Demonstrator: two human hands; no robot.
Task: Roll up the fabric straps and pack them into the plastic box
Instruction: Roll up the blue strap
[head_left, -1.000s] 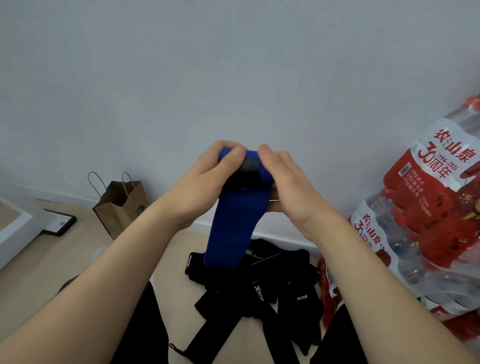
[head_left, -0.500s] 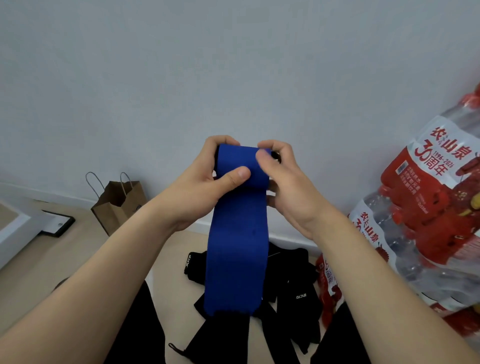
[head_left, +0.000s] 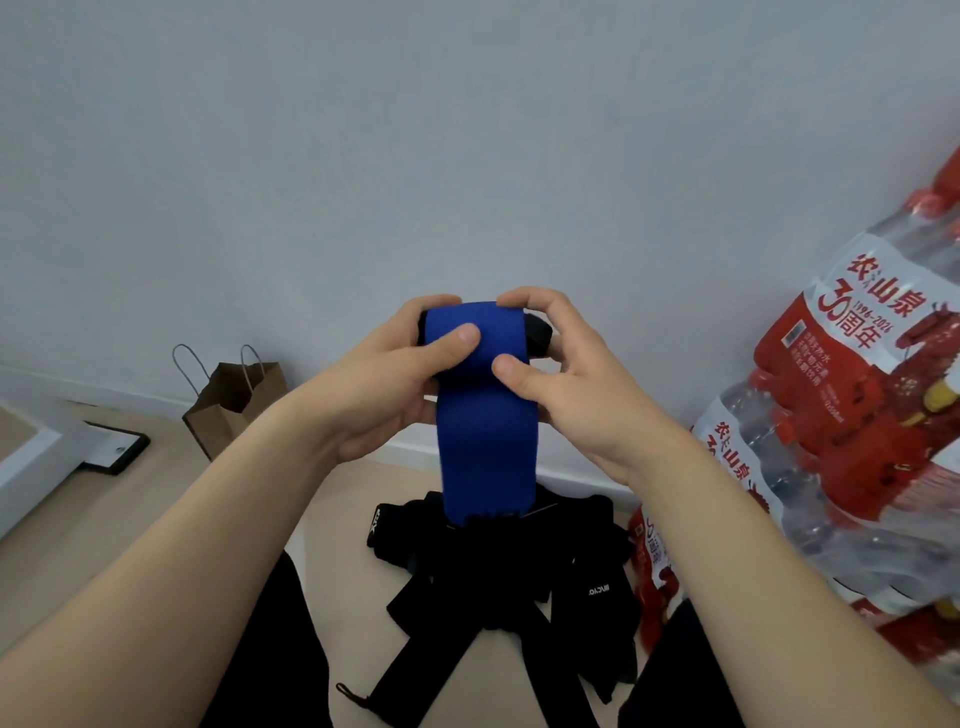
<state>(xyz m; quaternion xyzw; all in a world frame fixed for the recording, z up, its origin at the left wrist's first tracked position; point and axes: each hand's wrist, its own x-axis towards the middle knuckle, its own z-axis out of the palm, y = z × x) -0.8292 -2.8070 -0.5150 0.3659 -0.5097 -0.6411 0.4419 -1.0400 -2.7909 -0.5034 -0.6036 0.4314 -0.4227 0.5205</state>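
Observation:
I hold a blue fabric strap (head_left: 485, 441) up in front of me, its top wound into a roll with a black core showing at the right end. My left hand (head_left: 395, 384) grips the roll's left side, thumb pressed on the blue front. My right hand (head_left: 566, 384) grips the right side, thumb on the front and fingers curled over the top. The strap's loose tail hangs down to a black end. Below on the floor lies a pile of black straps (head_left: 498, 587). No plastic box is in view.
A brown paper bag (head_left: 234, 400) stands by the wall at the left, next to a black framed item (head_left: 111, 452) and a white edge (head_left: 31, 457). Shrink-wrapped packs of water bottles (head_left: 852, 441) are stacked at the right. My dark-clothed legs flank the pile.
Both hands have turned the roll further, so the hanging blue tail is shorter than half a second ago. The hands sit slightly lower in view.

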